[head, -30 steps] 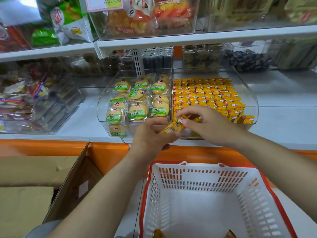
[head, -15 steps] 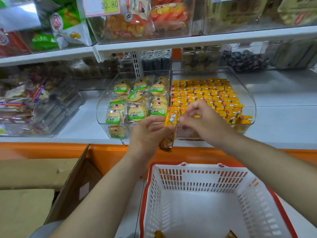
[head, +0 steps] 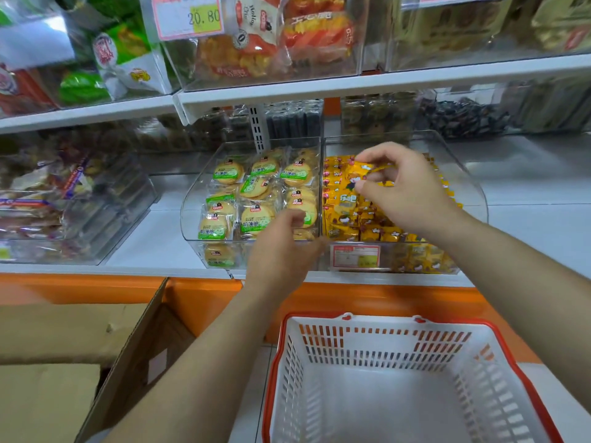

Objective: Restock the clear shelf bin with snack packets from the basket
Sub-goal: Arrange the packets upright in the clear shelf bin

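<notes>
Right hand [head: 406,193] over the clear plastic shelf bin [head: 467,187], thumb and fingertips pinching one small yellow snack packet [head: 359,174] just above the rows of like yellow packets [head: 371,225] lying in that bin. Left hand [head: 281,251] lower, in front of the adjoining clear bin of round biscuits in green-labelled wrappers [head: 252,187]; fingers loosely curled and blurred, nothing seen in their hold. White plastic basket with red rim [head: 367,346] below both forearms, near the orange shelf base [head: 204,302]. Red-bordered price label [head: 355,255] on the front wall of the yellow-packet bin. Both bins side by side on the white shelf [head: 153,247]. Open brown cardboard box [head: 48,394] at lower left.
</notes>
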